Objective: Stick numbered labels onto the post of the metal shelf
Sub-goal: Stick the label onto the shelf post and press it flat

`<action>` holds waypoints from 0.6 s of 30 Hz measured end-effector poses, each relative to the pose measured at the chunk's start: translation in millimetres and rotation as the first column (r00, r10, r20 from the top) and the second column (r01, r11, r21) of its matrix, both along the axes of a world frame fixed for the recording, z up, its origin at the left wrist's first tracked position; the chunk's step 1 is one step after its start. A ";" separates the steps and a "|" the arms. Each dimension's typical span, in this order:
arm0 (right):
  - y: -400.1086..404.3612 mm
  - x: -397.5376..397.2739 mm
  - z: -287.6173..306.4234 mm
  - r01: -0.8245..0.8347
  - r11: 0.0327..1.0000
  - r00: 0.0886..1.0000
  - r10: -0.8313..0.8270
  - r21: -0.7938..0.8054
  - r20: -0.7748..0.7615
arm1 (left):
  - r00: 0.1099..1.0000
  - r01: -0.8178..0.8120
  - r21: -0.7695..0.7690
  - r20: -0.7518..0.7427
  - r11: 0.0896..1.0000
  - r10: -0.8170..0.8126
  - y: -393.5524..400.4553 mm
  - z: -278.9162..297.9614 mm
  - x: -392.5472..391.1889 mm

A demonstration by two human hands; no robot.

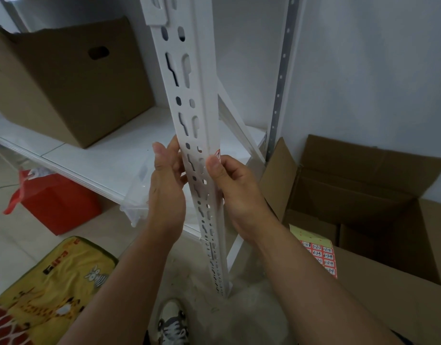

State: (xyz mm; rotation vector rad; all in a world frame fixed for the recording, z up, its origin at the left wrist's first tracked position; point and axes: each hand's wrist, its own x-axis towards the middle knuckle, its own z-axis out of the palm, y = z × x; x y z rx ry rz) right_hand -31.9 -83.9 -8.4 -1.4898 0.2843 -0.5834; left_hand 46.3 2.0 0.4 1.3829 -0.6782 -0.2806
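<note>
The white slotted post [189, 100] of the metal shelf runs upright between both hands. The left hand [166, 185] grips its left edge, fingers curled behind. The right hand [235, 192] pinches the right edge, thumb pressing a small red-and-white label [217, 154] there, nearest this hand.

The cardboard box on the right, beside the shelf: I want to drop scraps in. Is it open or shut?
Open. The cardboard box's flaps stand up and outward, its inside shows, and the label sheet rests against its near edge.
</note>
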 end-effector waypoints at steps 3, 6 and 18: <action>3.1 0.1 -0.7 0.027 1.000 0.999 -0.027 0.004 0.021 | 1.000 -0.012 -0.008 0.010 1.000 0.012 -0.3 -0.5 -1.0; 5.7 0.2 -0.6 0.053 0.999 0.998 -0.052 -0.005 0.034 | 1.000 -0.014 -0.021 0.010 1.000 0.014 0.2 1.9 -4.2; 5.9 0.4 -2.7 0.065 0.996 0.997 -0.062 -0.062 0.052 | 0.998 -0.056 -0.050 0.018 0.997 0.056 -1.0 7.2 -17.8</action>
